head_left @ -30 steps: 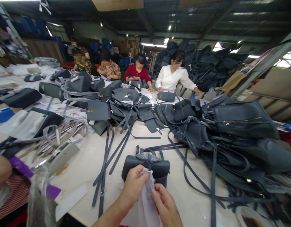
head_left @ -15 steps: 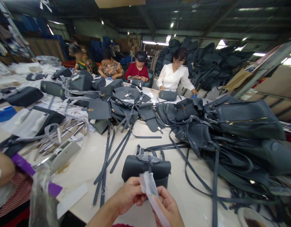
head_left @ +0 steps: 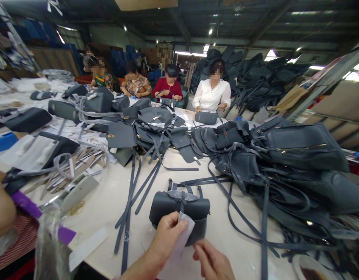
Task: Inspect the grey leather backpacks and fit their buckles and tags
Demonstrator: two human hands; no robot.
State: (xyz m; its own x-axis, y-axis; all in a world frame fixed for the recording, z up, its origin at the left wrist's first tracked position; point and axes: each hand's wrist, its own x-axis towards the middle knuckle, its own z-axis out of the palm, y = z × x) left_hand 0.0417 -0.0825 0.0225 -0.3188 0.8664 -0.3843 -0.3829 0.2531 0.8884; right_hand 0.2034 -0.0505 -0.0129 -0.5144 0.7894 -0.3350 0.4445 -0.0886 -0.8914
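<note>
A small dark grey backpack with a front flap stands on the white table in front of me. Clear plastic wrap covers its top handle. My left hand is closed, pinching a thin white strip of tissue-like paper between thumb and fingers. The strip hangs before the bag's front and hides part of it. Just right of the strip, my right hand is apart from it, fingers bent and slightly spread, with nothing visible in them.
Dark bags with long straps are heaped on the right. More bags lie across the table's middle. Loose straps and paper strips lie left. A cup stands near right. Several co-workers sit opposite; someone's arm shows at left.
My right hand has let go of the white strip and moved slightly right and down. The left hand still pinches it. A co-worker opposite has drawn a hand back from the table.
</note>
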